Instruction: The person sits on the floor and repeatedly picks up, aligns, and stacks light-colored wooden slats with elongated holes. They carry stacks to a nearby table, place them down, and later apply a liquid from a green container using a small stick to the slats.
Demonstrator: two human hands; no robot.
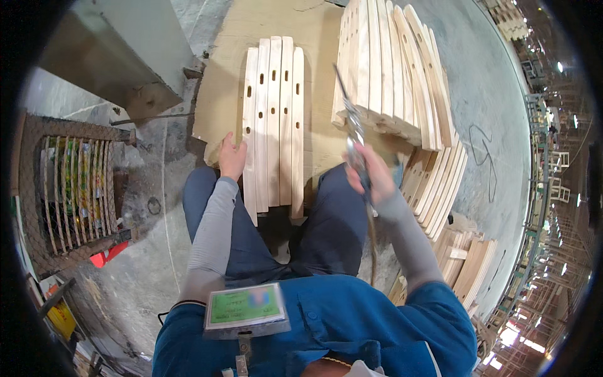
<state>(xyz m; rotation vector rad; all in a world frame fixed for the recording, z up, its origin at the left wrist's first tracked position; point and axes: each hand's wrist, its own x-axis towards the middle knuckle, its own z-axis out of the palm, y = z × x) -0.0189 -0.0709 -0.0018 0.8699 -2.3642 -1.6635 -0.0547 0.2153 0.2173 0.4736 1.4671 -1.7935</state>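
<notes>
In front of my knees, several pale wooden slats (274, 132) with oval slots lie side by side on cardboard. My left hand (232, 158) is at the left edge of the leftmost slat, fingers apart and holding nothing; whether the fingertips touch the wood I cannot tell. My right hand (374, 171) is wrapped around a silvery metal hand tool (354, 129) with a long, thin, dark tip. The tool is smeared by motion, so its exact kind is unclear. It is raised to the right of the slats, its tip pointing up and away from me.
A larger stack of curved slats (392, 69) stands at the far right, with more slat piles (434, 188) nearer. Cardboard (217, 75) covers the floor. At left are a grey metal post (125, 56) and a slatted guard (78, 191). A hose (373, 251) runs beside my right thigh.
</notes>
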